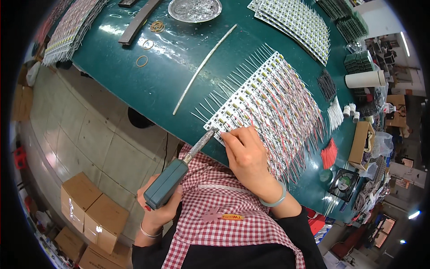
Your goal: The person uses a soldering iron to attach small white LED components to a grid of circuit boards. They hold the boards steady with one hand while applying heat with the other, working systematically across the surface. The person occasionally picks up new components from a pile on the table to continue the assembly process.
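The left hand (pixel 157 204) was clenched round the green handle of a soldering iron (pixel 179 172), whose grey tip reached up and right to the near-left corner of a white circuit-board panel (pixel 264 101). The right hand (pixel 245 154) lay on that same corner, fingers curled and pinching down at the board just beside the iron's tip; what it pinched was too small to tell. A pale green bangle (pixel 277 199) circled the right wrist. The panel, bristling with white and red wire leads, rested on a dark green table (pixel 161 80). Left of the panel lay a long thin solder bar (pixel 204 65). Farther off sat rubber bands (pixel 150 42) and a round metal dish (pixel 195 9). Near left, on the floor, stood cardboard boxes (pixel 89 210).
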The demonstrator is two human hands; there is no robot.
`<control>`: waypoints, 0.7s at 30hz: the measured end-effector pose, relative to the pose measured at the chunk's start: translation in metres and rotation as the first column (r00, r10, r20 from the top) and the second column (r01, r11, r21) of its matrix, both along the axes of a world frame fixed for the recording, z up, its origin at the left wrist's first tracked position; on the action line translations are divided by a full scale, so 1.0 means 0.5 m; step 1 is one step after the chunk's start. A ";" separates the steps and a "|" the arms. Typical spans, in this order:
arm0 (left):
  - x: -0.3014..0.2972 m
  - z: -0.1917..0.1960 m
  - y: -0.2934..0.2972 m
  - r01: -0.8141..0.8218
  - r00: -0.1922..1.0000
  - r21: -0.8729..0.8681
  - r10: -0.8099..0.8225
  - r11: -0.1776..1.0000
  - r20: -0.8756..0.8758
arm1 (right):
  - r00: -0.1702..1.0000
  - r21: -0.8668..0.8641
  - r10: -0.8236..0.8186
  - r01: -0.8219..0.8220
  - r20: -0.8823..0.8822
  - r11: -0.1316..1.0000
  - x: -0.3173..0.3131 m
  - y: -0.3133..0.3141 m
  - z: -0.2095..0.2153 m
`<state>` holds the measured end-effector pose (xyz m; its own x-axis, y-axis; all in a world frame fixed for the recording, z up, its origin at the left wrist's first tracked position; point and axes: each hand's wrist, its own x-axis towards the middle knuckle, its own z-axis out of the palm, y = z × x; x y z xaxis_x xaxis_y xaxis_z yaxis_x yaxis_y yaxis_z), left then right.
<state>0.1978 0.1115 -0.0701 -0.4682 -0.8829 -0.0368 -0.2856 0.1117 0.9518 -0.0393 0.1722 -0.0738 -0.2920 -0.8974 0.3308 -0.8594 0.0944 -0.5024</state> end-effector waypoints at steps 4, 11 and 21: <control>-0.005 0.001 -0.006 0.042 0.999 -0.059 -0.044 0.997 -0.017 | 1.000 -0.009 -0.015 0.015 -0.016 1.000 0.006 0.000 -0.005; -0.013 0.010 -0.020 0.117 0.992 -0.113 -0.111 0.987 0.059 | 0.999 -0.029 -0.023 0.022 -0.031 0.999 0.011 0.000 -0.008; -0.010 -0.003 -0.018 0.076 0.997 -0.157 -0.076 0.985 0.008 | 0.999 -0.015 -0.028 0.028 -0.016 0.999 0.015 -0.001 -0.008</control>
<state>0.1930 0.1023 -0.0716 -0.5340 -0.8398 0.0981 -0.2729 0.2810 0.9201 -0.0318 0.1716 -0.0780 -0.3114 -0.8839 0.3489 -0.8644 0.1110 -0.4903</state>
